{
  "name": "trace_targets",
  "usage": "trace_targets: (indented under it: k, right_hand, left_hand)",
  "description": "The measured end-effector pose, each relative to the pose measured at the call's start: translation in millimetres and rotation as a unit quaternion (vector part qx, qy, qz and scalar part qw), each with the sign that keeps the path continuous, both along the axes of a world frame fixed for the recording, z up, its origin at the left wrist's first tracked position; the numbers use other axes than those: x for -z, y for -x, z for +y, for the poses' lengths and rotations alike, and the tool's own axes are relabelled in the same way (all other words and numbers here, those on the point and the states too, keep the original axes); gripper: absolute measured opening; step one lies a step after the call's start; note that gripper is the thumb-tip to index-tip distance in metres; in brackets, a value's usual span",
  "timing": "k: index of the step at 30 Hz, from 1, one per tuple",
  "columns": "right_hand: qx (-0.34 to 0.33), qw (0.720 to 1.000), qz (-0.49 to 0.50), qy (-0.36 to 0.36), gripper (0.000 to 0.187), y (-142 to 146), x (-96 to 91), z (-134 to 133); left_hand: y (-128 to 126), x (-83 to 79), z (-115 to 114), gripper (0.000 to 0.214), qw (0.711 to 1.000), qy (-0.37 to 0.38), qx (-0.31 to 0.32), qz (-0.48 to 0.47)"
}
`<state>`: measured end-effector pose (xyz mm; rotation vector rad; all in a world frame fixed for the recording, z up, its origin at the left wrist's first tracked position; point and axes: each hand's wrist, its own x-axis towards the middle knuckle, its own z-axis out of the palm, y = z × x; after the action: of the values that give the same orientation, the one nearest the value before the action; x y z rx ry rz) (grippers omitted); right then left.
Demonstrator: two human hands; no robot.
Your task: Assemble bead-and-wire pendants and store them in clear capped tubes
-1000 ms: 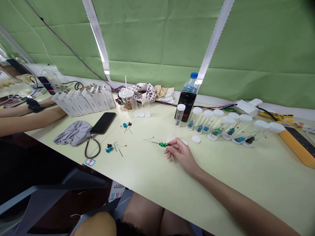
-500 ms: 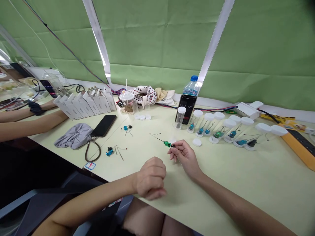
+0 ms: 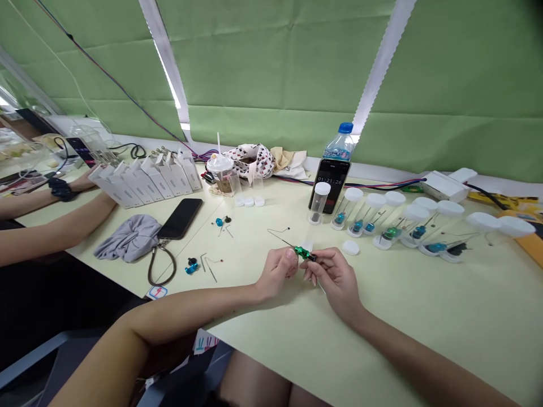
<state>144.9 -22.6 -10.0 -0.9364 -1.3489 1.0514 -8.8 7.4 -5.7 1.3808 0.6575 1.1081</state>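
A small green metal tool [image 3: 301,252] with a black end and a long thin rod is held over the table between my hands. My left hand [image 3: 275,274] pinches the green body with thumb and fingers. At the black end, my right hand [image 3: 337,280] grips it between thumb and fingertips. A thin bent wire [image 3: 278,230] with a dark tip appears at the rod's far end; whether it is joined to the rod I cannot tell. Behind the right hand lies a round white cap [image 3: 350,247]. An uncapped-looking detail is not visible on the upright clear tube [image 3: 319,206] with a white top.
Capped clear tubes [image 3: 354,209] holding blue or green tools line the right side. Blue parts [image 3: 192,267] and bent rods [image 3: 210,268] lie at left, near a black phone [image 3: 180,219] and grey scrunchie [image 3: 127,237]. White boxes [image 3: 144,181] stand beside another person's arm [image 3: 59,226].
My left hand has moved up and right from a loose fist and now grips the green tool. My right hand still holds the black end. The view has shifted slightly.
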Motion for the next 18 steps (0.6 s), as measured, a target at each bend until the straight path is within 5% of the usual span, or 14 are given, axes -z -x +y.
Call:
trace_targets:
  k: [9, 18]
  right_hand:
    - [-0.037, 0.999, -0.028, -0.001, 0.012, 0, 1.0, -1]
    - [-0.053, 0.997, -0.037, 0.040, 0.014, -3, 3.0, -2]
  left_hand:
    - [17, -14.3, 5, 0.056, 0.990, 0.021, 0.080, 0.113]
    - [17, -11.6, -3, 0.060, 0.982, 0.110, 0.110, 0.109]
